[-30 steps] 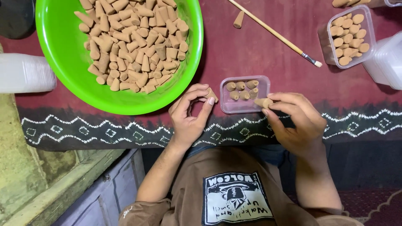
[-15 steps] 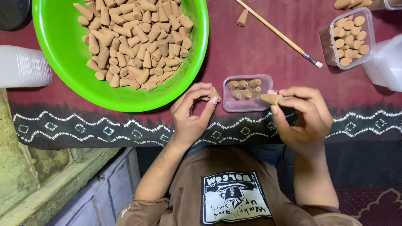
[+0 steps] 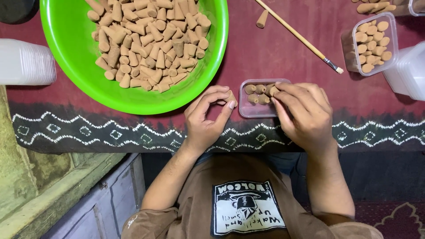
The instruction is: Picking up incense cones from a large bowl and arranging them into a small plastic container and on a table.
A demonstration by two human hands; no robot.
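The head camera looks straight down on a desk covered by a dark red cloth with a black border of white zigzags and diamonds (image 3: 88,128).

The left hand (image 3: 206,117) is curled, its thumb and forefinger pinching one tan, cone-shaped piece of pressed incense (image 3: 231,97) by its sides, just beside the left end of a small clear plastic rectangular box (image 3: 259,110). The hand hovers over the cloth's border, near the rim of a large bright green round plastic bowl (image 3: 71,62) heaped with many more tan cones (image 3: 146,40).

The right hand (image 3: 303,113) lies over the right part of the small box, fingers bent down, its fingertips on the cones standing inside (image 3: 259,93). Whether it grips one of them I cannot tell, since the fingers hide that corner. The box sits on the cloth between the two hands, partly filled.

Further up the desk, a thin wooden paintbrush with a pale tip (image 3: 301,37) lies slantwise, with a single loose cone (image 3: 262,19) just beside its handle. To the right stands a second clear plastic box filled with upright cones (image 3: 369,44), and next to it a stack of clear empty boxes (image 3: 409,71). Another stack of clear containers (image 3: 24,62) lies at the left edge, beside the bowl. Below, the person's brown printed shirt (image 3: 248,212) fills the bottom of the view.
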